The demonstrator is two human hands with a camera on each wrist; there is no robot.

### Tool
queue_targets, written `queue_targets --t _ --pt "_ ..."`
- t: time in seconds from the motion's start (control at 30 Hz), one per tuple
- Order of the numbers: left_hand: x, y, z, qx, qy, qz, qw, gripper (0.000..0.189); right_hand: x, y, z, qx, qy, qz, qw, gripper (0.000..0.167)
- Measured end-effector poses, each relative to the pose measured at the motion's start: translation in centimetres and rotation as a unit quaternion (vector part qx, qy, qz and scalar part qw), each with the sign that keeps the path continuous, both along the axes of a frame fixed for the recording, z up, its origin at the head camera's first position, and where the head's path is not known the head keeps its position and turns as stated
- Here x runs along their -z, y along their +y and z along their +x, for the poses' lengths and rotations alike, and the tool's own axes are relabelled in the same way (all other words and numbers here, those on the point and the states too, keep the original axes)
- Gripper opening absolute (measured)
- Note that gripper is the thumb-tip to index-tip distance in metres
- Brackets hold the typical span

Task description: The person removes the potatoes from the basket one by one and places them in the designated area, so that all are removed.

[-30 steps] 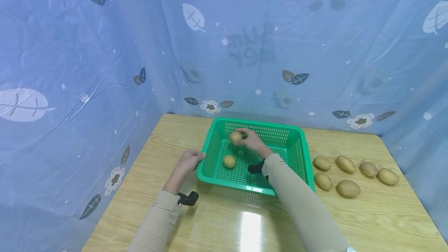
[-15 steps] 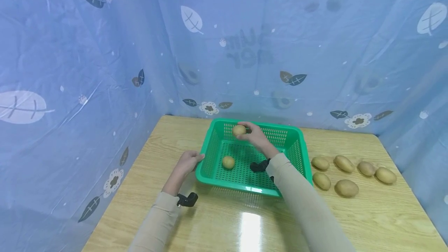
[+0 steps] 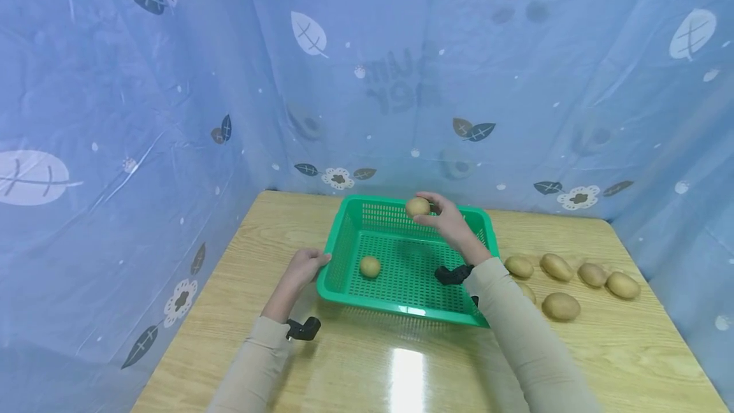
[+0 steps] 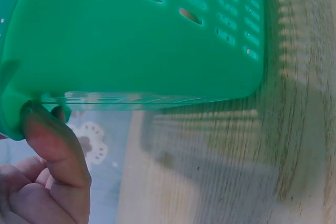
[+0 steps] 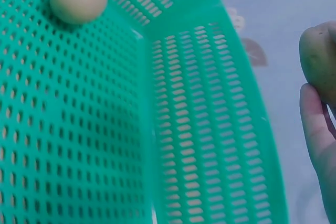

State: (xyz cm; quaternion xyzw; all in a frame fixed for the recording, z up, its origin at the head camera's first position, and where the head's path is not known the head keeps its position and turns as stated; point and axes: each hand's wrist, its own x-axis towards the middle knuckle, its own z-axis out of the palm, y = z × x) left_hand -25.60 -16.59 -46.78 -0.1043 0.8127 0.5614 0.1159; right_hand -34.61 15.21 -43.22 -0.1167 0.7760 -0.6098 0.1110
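Observation:
A green plastic basket (image 3: 395,308) with slotted walls stands on the wooden table. At its left end my left hand (image 3: 304,266) grips the rim; the left wrist view shows a finger (image 4: 55,150) pressed up under the rim's edge. My right hand (image 3: 453,225) pinches a potato (image 3: 417,207) between thumb and fingers, raised over the basket's far side. In the right wrist view that potato (image 5: 319,61) is partly cut off at the frame's right edge. One more potato (image 3: 369,266) lies on the basket floor toward the left.
To the basket's right several potatoes (image 3: 561,306) lie loose on the table (image 3: 625,349), one partly behind my right sleeve (image 3: 527,336). A blue patterned curtain (image 3: 401,81) hangs behind the table and along its left side.
My right hand has lifted the potato up off the basket's left area and carried it rightward. My left hand keeps its hold on the rim. The head view has shifted slightly.

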Motion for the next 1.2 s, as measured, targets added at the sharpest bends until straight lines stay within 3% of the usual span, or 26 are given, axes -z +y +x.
queue_targets --t 0.23,0.47,0.7,0.93,1.2 --pt "0.1 0.0 0.1 0.000 -0.004 -0.005 1.0000 0.032 -0.9 2.9 1.5 0.025 0.042 -0.007 0.9988 0.064" --pt "0.3 0.0 0.0 0.001 -0.009 -0.011 0.9999 0.031 -1.6 6.6 4.0 0.055 0.077 -0.076 0.9926 0.055" --pt "-0.2 -0.1 -0.2 0.007 -0.003 -0.016 0.9998 0.031 -2.1 11.6 7.3 0.070 0.077 -0.161 0.9814 0.048" --pt "-0.2 -0.3 -0.3 0.010 -0.007 -0.011 0.9999 0.032 -0.3 15.7 10.8 0.146 0.069 -0.210 0.9643 0.048" --pt "0.0 -0.2 -0.4 0.005 -0.006 -0.011 0.9999 0.031 2.7 19.6 14.0 0.267 0.015 -0.192 0.9442 0.062"
